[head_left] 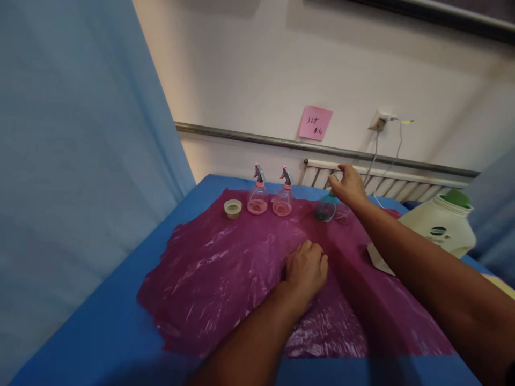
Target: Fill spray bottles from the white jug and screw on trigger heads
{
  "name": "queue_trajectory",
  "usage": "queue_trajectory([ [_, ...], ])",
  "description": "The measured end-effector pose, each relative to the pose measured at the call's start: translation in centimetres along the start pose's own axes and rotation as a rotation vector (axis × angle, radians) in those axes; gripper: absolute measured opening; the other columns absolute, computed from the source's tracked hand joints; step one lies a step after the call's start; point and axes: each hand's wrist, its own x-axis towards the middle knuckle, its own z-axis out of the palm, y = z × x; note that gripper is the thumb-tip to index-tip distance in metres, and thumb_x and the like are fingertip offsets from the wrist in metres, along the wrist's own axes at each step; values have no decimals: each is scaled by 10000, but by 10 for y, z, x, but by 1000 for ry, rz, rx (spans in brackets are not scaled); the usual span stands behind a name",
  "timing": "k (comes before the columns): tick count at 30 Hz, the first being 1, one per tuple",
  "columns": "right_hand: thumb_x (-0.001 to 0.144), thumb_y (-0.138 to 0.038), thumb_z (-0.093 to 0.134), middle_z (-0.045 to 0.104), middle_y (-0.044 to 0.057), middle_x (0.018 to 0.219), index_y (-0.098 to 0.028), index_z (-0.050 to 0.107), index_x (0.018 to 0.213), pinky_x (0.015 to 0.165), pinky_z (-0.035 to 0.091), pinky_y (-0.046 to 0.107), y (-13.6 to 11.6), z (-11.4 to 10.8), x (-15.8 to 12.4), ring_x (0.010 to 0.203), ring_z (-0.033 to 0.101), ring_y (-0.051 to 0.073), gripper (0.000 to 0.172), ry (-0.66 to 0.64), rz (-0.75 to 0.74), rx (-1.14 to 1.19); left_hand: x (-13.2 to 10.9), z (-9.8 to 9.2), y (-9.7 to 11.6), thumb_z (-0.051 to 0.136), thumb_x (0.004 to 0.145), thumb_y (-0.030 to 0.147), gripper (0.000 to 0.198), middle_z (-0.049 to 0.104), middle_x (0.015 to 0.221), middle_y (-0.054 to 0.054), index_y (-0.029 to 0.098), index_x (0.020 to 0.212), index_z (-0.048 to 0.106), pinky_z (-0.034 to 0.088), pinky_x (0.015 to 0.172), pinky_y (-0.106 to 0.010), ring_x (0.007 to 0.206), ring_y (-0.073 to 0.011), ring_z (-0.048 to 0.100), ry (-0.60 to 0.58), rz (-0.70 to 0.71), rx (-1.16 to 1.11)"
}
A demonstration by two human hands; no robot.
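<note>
My right hand point(348, 186) reaches to the far side of the table and is closed round the top of a teal spray bottle point(325, 208) that stands on the magenta plastic sheet point(225, 268). My left hand point(306, 267) rests on the middle of that sheet with its fingers curled under; whether it holds anything is hidden. Two clear spray bottles with pink liquid, one point(257, 196) and the other point(283, 197), stand side by side left of the teal bottle. A small pale green cap point(233, 208) sits further left.
The sheet covers a blue table point(100, 332). A large white jug with a green cap point(442, 225) stands at the right, beside a white paper point(378, 258). Blue curtain point(72, 161) at left; wall, radiator point(386, 185), socket and pink note point(315, 123) behind.
</note>
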Motion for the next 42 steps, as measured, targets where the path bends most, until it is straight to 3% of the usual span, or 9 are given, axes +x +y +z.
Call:
queue_trajectory([
  [4, 870, -410, 756, 838, 204, 1066, -142, 814, 1163, 925, 572, 455, 14, -4, -5, 1033, 762, 362, 402, -89, 103, -64, 1, -3, 0, 621, 1081, 288, 141, 769, 1180, -102, 231, 1081, 750, 573, 1038, -431, 1158, -292, 729, 8, 8, -4],
  [7, 887, -362, 718, 831, 167, 960, -184, 827, 954, 847, 543, 417, 10, -8, -12, 946, 753, 329, 220, -104, 98, -70, 2, -6, 1, 613, 1089, 292, 148, 768, 1179, -108, 227, 1090, 745, 577, 1051, -433, 1163, -296, 734, 21, 8, -2],
  [10, 914, -368, 691, 837, 151, 992, -188, 838, 984, 835, 527, 408, 0, -24, -19, 952, 748, 316, 242, -85, 63, -46, 3, -8, 0, 616, 1091, 298, 227, 756, 1279, -128, 212, 1275, 717, 571, 1116, -461, 1258, -315, 720, 56, -4, -11],
  [16, 919, -463, 732, 827, 67, 896, -230, 843, 1066, 760, 535, 393, -17, -65, -76, 801, 725, 267, 297, -107, -114, 119, 8, -7, 0, 800, 974, 352, 791, 575, 1648, -202, 185, 1659, 442, 448, 1326, -550, 1575, -369, 549, 318, -24, -191],
  [21, 948, -475, 757, 835, 41, 901, -274, 828, 1093, 727, 585, 401, -29, -73, -142, 774, 746, 263, 258, -99, -93, 408, 7, -4, 3, 941, 855, 418, 1048, 537, 1691, -213, 202, 1703, 363, 439, 1326, -589, 1604, -404, 522, 264, -67, -217],
  [25, 975, -449, 764, 846, 48, 1006, -282, 814, 1147, 825, 629, 420, -29, -65, -169, 851, 768, 257, 245, -68, -85, 560, 6, -5, 6, 926, 873, 398, 816, 650, 1534, -162, 234, 1557, 514, 501, 1243, -545, 1476, -382, 623, 198, -94, -195],
  [28, 948, -433, 818, 843, 68, 1184, -265, 780, 1288, 974, 617, 458, -22, -57, -180, 1021, 771, 271, 381, -78, -104, 586, 7, -6, 7, 920, 882, 437, 670, 691, 1417, -133, 245, 1432, 587, 540, 1162, -513, 1374, -366, 674, 175, -126, -223],
  [37, 828, -442, 943, 817, 67, 1192, -258, 744, 1265, 1081, 585, 495, -16, -42, -187, 1114, 756, 273, 515, -110, 86, 813, 9, -5, 1, 938, 859, 414, 670, 684, 1391, -118, 255, 1412, 596, 544, 1132, -514, 1339, -353, 679, 180, -100, -300],
  [42, 893, -381, 882, 799, 74, 1249, -259, 696, 1363, 1115, 577, 476, -18, -39, -189, 1173, 751, 254, 520, -131, 106, 885, 10, -7, -4, 957, 859, 412, 705, 687, 1417, -119, 265, 1446, 595, 549, 1130, -517, 1352, -353, 676, 167, -81, -332],
])
